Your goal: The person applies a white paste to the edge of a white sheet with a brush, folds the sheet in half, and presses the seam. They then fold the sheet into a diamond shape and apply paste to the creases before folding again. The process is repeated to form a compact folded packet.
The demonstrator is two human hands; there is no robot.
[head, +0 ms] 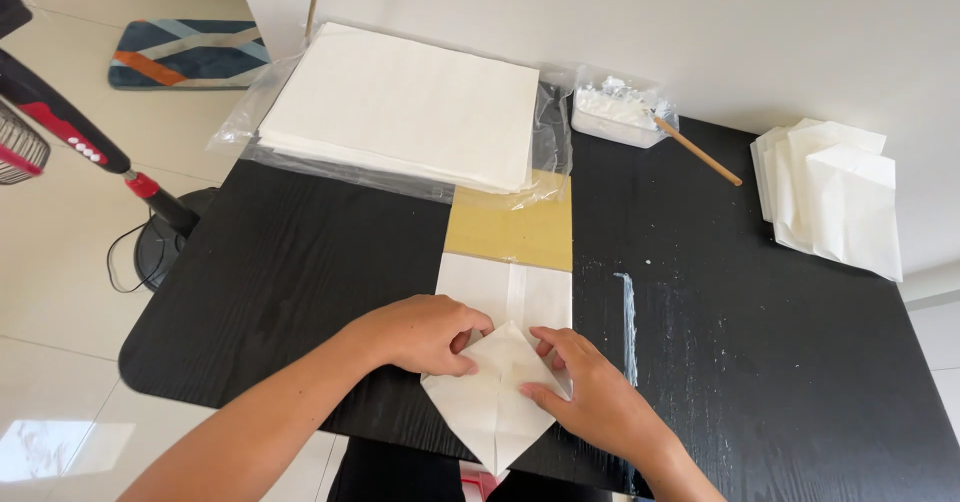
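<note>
A white sheet of paper (500,382) lies on the black table (780,362) near its front edge, its near end folded into a pointed diamond shape. My left hand (420,334) presses down on the left side of the fold, fingers curled onto the paper. My right hand (585,387) presses the right side of the fold with fingers spread flat. Under the far end of the paper sits a yellow-brown board (510,230).
A thick stack of white sheets (400,107) in clear plastic lies at the table's back. A white tub of paste (615,114) with a wooden stick (700,152) stands behind. Folded white paper bags (830,197) are piled at the right. A standing fan (60,132) is left of the table.
</note>
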